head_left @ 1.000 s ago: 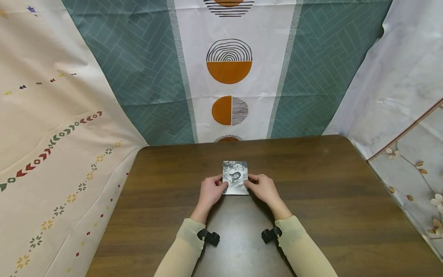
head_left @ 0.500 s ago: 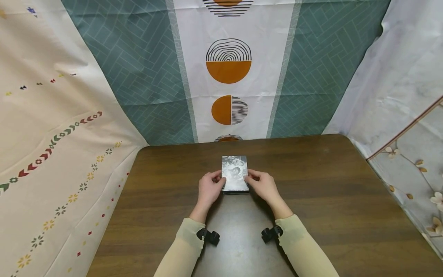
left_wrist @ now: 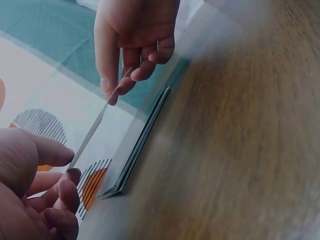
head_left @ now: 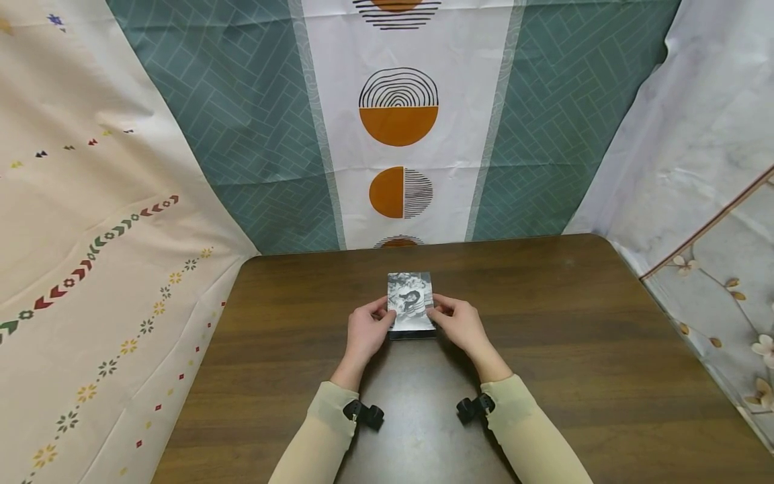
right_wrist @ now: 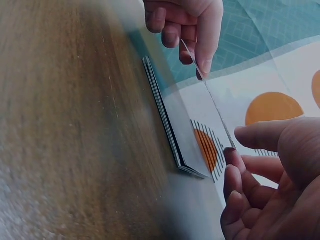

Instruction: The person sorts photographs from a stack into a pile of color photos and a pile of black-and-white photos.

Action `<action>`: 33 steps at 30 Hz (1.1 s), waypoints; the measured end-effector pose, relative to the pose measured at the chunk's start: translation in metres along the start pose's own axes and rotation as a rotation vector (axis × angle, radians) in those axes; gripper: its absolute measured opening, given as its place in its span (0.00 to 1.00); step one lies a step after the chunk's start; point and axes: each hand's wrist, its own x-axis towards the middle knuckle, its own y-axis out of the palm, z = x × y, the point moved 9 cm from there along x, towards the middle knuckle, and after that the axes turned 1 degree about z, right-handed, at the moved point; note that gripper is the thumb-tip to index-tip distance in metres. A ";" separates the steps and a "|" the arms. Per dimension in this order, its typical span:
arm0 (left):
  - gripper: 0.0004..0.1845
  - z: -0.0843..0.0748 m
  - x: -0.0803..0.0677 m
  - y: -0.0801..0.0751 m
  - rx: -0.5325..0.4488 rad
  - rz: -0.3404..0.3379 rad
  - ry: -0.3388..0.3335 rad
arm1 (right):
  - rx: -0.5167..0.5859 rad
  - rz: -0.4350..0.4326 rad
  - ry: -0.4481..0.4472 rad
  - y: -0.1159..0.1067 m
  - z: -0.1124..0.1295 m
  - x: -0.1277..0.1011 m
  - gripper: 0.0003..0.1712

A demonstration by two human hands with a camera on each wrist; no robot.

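A thin card with a black-and-white picture (head_left: 411,299) is held level with the middle of the body, picture side up. My left hand (head_left: 366,329) pinches its left edge between thumb and fingers. On the opposite edge, my right hand (head_left: 462,328) pinches it the same way. Both wrist views show the card edge-on, as a thin line (left_wrist: 90,136) between the hands. Below it, apart from it, a thin dark-edged stack of flat sheets (right_wrist: 165,122) lies on the table; from the head view only its near edge (head_left: 412,335) shows.
The brown wooden table (head_left: 290,403) has rounded far corners. A green and white patterned cloth (head_left: 260,134) hangs behind it, with a cream cloth (head_left: 121,302) at left and a whitish floral one (head_left: 695,202) at right. Black cameras (head_left: 365,413) sit on both wrists.
Both hands have lifted the card slightly, toward the far side, and the stack's dark near edge now shows under it. A glare on the picture half a second ago has faded.
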 end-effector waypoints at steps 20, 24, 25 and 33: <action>0.19 0.028 -0.007 -0.058 0.057 0.017 0.021 | -0.023 0.095 -0.086 0.061 0.035 0.001 0.30; 0.19 0.041 -0.009 -0.083 0.097 0.012 0.017 | -0.069 0.125 -0.115 0.088 0.051 0.003 0.31; 0.18 0.045 -0.009 -0.090 0.105 0.011 0.014 | -0.080 0.131 -0.115 0.094 0.055 0.004 0.31; 0.18 0.067 -0.006 -0.134 0.159 -0.011 -0.012 | -0.136 0.158 -0.117 0.138 0.085 0.011 0.31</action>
